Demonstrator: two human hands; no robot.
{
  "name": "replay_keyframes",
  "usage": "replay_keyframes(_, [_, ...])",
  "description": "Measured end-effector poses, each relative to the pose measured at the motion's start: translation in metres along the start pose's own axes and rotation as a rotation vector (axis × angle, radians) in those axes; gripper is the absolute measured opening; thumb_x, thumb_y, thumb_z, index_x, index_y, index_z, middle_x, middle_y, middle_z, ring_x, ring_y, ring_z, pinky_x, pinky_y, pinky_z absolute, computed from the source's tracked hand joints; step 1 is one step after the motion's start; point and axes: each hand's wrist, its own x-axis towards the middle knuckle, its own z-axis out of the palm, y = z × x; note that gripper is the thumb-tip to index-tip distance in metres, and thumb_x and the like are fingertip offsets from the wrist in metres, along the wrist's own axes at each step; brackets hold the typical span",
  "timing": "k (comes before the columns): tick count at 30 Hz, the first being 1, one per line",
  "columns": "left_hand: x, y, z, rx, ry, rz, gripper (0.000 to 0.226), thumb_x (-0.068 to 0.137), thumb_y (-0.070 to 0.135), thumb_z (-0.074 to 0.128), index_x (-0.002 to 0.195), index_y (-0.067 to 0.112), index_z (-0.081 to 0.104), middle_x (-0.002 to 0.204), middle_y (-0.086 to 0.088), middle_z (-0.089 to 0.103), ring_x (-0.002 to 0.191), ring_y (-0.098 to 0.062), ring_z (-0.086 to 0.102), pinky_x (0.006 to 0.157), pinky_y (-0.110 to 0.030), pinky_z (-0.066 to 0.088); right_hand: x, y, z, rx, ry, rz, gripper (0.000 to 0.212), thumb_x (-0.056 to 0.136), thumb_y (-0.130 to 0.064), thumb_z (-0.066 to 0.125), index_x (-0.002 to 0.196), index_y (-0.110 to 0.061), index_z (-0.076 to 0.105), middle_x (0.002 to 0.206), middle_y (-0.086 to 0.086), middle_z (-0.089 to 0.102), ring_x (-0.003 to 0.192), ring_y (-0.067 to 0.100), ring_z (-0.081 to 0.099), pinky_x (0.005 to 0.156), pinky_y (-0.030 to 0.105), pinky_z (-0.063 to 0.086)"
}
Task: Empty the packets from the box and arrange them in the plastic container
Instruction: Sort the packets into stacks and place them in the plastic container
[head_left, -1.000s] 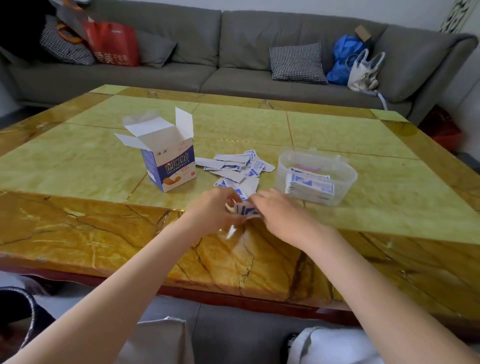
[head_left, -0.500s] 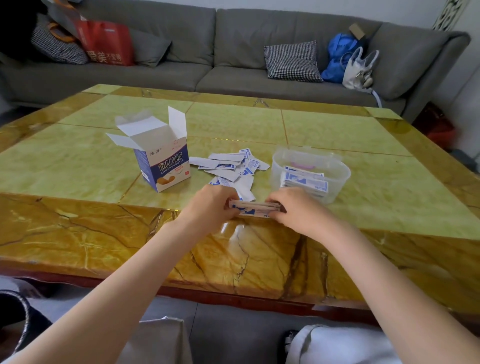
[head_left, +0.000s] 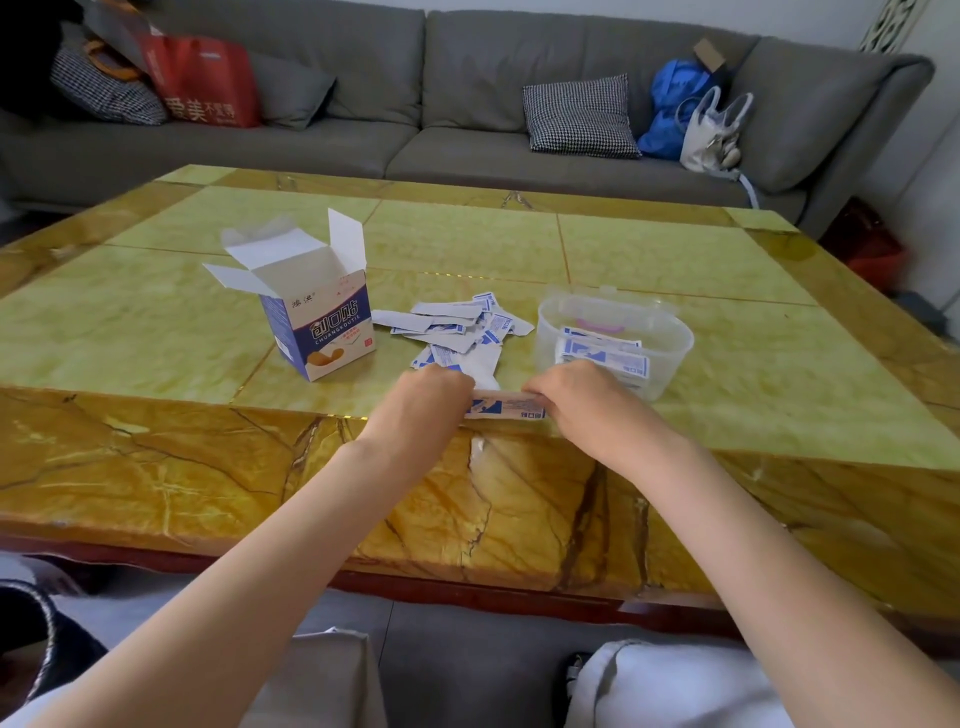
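An open blue-and-white box (head_left: 322, 322) stands on the table with its flaps up. Loose white-and-blue packets (head_left: 457, 332) lie scattered to its right. A clear plastic container (head_left: 670, 353) further right holds a row of packets standing on edge. Just in front of the loose pile, my left hand (head_left: 431, 400) and my right hand (head_left: 576, 395) pinch the two ends of a small stack of packets (head_left: 506, 405), held flat and level at the table surface.
The table (head_left: 675, 260) is green and amber marble with a dark red front edge. Behind it a grey sofa (head_left: 415, 130) carries cushions, a red bag (head_left: 208, 83), a blue bag and a white bag.
The packets between my hands have been gathered from a loose bunch into a level stack, held end to end. Both hands have stayed in front of the pile.
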Motion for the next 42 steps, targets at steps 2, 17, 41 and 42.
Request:
replay_keyframes(2, [-0.001, 0.003, -0.001, -0.008, -0.046, 0.011, 0.023, 0.09, 0.0, 0.045, 0.106, 0.012, 0.055, 0.101, -0.005, 0.061, 0.08, -0.02, 0.055, 0.063, -0.025, 0.04, -0.002, -0.002, 0.003, 0.012, -0.037, 0.007, 0.034, 0.09, 0.002, 0.042, 0.109, -0.014, 0.064, 0.095, 0.011, 0.065, 0.086, 0.026, 0.062, 0.074, 0.034, 0.053])
replay_keyframes(17, [0.0, -0.008, -0.01, -0.446, -0.016, -0.17, 0.02, 0.087, 0.009, 0.056, 0.099, 0.012, 0.073, 0.087, -0.009, 0.07, 0.073, -0.022, 0.06, 0.058, -0.024, 0.042, -0.003, -0.001, 0.002, 0.082, -0.031, 0.05, 0.031, 0.092, -0.001, 0.043, 0.11, -0.012, 0.066, 0.086, 0.008, 0.063, 0.077, 0.023, 0.063, 0.075, 0.031, 0.054])
replay_keyframes(41, [0.122, 0.064, -0.04, -0.469, 0.15, -0.139, 0.013, 0.086, 0.012, 0.058, 0.089, 0.019, 0.069, 0.094, -0.001, 0.071, 0.084, -0.024, 0.065, 0.065, -0.028, 0.047, 0.027, 0.078, -0.032, 0.098, 0.326, 0.548, 0.03, 0.098, -0.022, 0.039, 0.101, -0.009, 0.066, 0.105, 0.009, 0.066, 0.112, 0.031, 0.043, 0.092, 0.04, 0.034])
replay_keyframes(42, [0.124, 0.065, -0.039, -0.424, 0.129, -0.13, 0.016, 0.085, 0.011, 0.057, 0.09, 0.019, 0.07, 0.095, -0.001, 0.071, 0.086, -0.024, 0.065, 0.07, -0.029, 0.046, 0.027, 0.077, -0.032, 0.051, 0.279, 0.549, 0.035, 0.099, -0.026, 0.035, 0.102, -0.009, 0.065, 0.108, 0.009, 0.065, 0.113, 0.03, 0.04, 0.092, 0.04, 0.032])
